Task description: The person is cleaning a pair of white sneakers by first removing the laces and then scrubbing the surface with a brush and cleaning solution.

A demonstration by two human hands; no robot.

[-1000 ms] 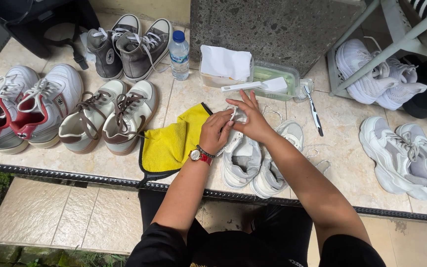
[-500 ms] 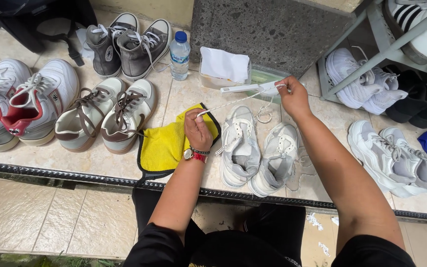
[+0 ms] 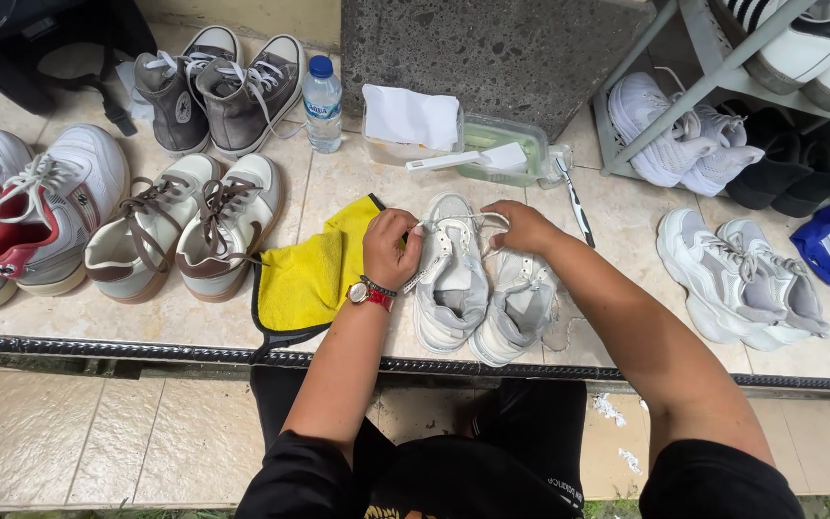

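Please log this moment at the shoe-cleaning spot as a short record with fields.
left hand: left hand pinches a white lace beside the left white sneaker
right hand: right hand holds the lace's other end above the right white sneaker
cloth: yellow cloth flat on the tiles, left of the sneakers
behind: green tub with a white brush across it; water bottle upright

Around the yellow cloth (image 3: pixel 307 279): one water bottle (image 3: pixel 323 104), one toothbrush (image 3: pixel 571 198), two grey high-top sneakers (image 3: pixel 218 85), two hands.
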